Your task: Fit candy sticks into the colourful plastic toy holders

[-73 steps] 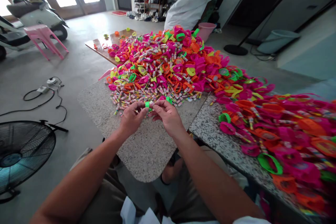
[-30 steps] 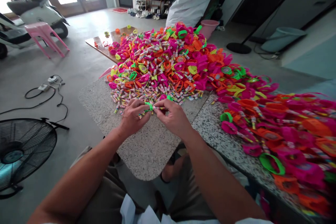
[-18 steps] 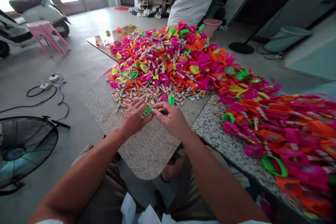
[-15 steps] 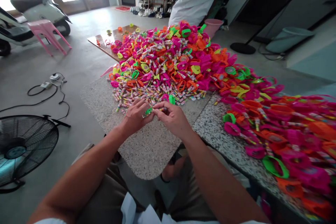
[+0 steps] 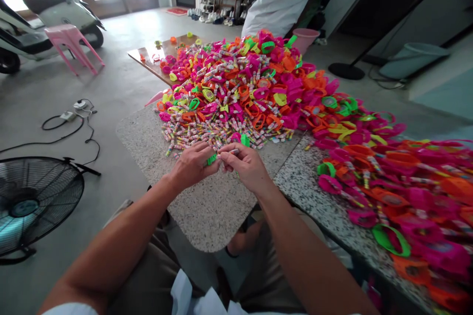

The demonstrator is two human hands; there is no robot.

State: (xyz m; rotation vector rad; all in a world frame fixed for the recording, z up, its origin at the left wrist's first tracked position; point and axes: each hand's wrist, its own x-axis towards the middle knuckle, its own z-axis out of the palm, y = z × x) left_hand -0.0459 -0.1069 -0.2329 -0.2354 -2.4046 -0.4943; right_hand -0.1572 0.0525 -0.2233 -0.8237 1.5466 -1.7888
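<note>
One piece is in work and looks only part done to me: a green band (image 5: 212, 159), held up just on the near side of the heap (image 5: 291, 86). The left hand (image 5: 194, 163) has its fingers curled closely around it, hiding most of it. The right hand (image 5: 246, 163) has thumb and forefinger pinched together right beside the band, on what looks like a stick (image 5: 233, 151); whether that goes into the band I can't make out from here. Right of the heap lies a spread (image 5: 402, 197) of bands and sticks together, perhaps worked ones, though I couldn't swear to it. Plenty seems left: loose sticks (image 5: 199, 133) lie thick along the heap's near edge.

Counting up: two hands, one band between them, one stick that I can pick out in the fingers. At the heap's near edge, just beyond the right hand, one green piece (image 5: 244, 140) rests beside one pink piece (image 5: 235, 137). Heap, spread and loose sticks each defeat my counting. Left of the heap I make it one fan (image 5: 24, 204), one stool (image 5: 68, 34) and one scooter (image 5: 70, 15).
</note>
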